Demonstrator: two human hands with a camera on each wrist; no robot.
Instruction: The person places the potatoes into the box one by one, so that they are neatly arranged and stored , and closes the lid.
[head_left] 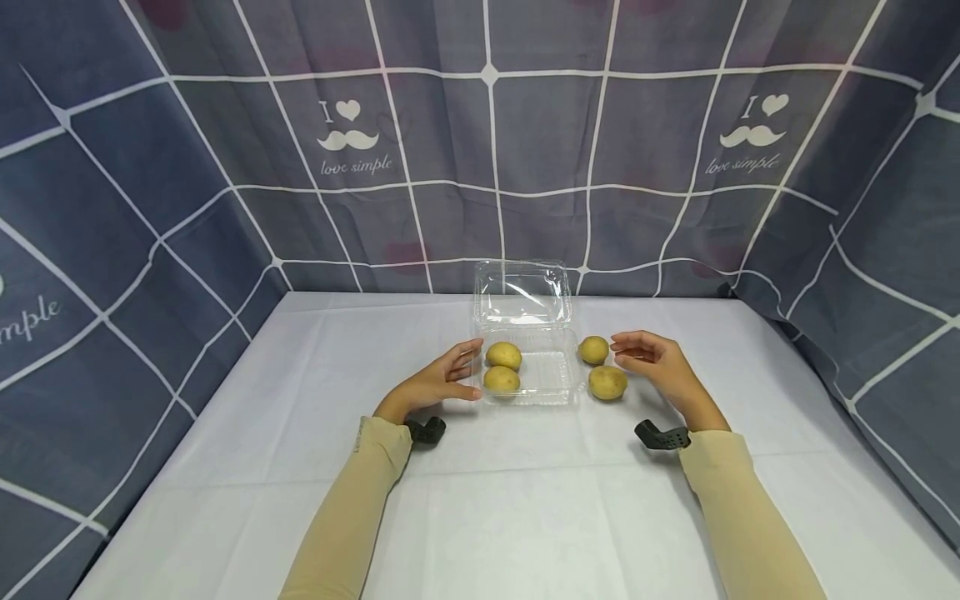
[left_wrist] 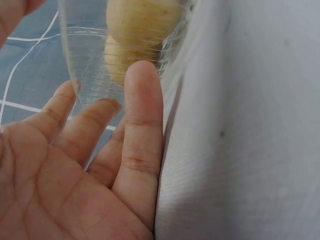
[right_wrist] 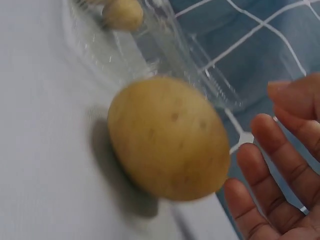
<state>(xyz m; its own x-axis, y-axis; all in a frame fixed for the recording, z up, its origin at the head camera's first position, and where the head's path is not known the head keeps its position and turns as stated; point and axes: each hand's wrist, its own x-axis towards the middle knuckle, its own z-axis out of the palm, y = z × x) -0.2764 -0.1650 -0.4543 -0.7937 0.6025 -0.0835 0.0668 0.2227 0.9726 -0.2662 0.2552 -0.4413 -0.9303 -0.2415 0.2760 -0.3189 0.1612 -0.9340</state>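
Observation:
A clear plastic clamshell box (head_left: 549, 367) stands on the white cloth with its lid (head_left: 522, 293) raised at the back. Two potatoes (head_left: 503, 356) lie in its left half, one behind the other. Against the left side of the box rests my left hand (head_left: 435, 382), fingers extended, thumb tip (left_wrist: 143, 80) by the ribbed wall (left_wrist: 85, 55). To the right of the box are two more potatoes, a rear one (head_left: 593, 350) and a front one (head_left: 607, 383). My right hand (head_left: 663, 365) is just right of them, fingers loosely bent, holding nothing.
A white cloth (head_left: 510, 517) covers the table. Dark checked curtains (head_left: 540, 142) with white lines hang at the back and both sides. Each wrist wears a black camera mount, one at the left (head_left: 427, 432) and one at the right (head_left: 662, 435).

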